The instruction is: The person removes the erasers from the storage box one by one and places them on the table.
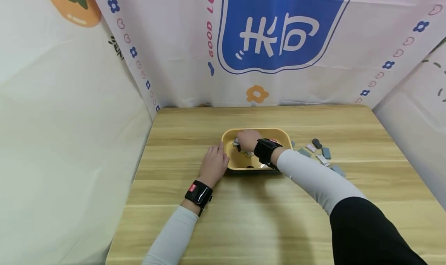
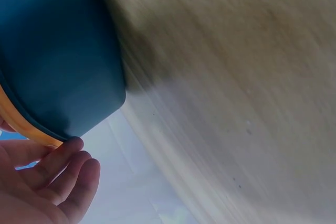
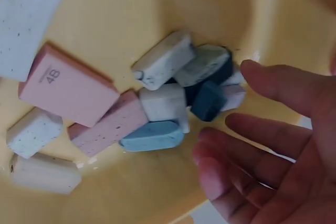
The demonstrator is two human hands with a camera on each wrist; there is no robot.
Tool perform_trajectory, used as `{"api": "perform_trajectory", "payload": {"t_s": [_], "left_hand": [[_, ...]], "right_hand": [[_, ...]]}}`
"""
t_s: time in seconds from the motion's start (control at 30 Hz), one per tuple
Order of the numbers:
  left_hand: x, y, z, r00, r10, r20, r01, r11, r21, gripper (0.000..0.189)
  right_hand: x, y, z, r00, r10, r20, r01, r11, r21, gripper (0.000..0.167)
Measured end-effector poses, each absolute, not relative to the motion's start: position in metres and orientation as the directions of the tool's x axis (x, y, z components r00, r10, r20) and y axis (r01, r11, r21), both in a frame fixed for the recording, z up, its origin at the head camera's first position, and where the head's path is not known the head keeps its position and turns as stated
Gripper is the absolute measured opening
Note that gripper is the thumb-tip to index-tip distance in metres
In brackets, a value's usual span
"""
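Note:
A yellow-lined plastic box (image 1: 256, 165) with a dark outer wall (image 2: 63, 56) stands on the table. My left hand (image 1: 213, 165) holds its left rim, fingertips (image 2: 76, 142) on the outside just under the yellow edge. Inside the box is my right hand (image 3: 273, 140), thumb and fingers apart, close to a heap of erasers. Nearest its fingertips are a dark blue eraser (image 3: 208, 100) and a pale purple one (image 3: 234, 97). Around them lie a light blue eraser (image 3: 152, 136), a pink one marked 4B (image 3: 68, 85) and several white speckled ones (image 3: 34, 132).
Right of the box, several more erasers lie loose on the wooden table (image 1: 195, 122), among them a black one (image 1: 316, 143), a white one (image 1: 322, 159) and a blue-grey one (image 1: 338, 170). A printed cloth (image 1: 181, 64) hangs behind the table's far edge.

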State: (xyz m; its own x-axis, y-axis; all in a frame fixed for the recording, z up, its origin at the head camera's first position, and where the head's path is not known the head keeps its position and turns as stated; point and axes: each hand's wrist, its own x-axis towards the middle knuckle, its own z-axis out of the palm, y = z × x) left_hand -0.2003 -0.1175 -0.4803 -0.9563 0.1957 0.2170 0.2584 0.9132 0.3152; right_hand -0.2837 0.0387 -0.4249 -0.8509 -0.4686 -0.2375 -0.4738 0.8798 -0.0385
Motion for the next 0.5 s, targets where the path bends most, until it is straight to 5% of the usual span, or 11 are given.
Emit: {"api": "perform_trajectory", "payload": {"t_s": [0.5], "left_hand": [[-0.203,-0.115,-0.487,-0.951,0.198,0.236,0.265,0.916,0.301,0.052]], "right_hand": [[-0.298,0.045,-0.449,-0.846,-0.490,-0.209,-0.490,0.870,-0.054,0.004]]}}
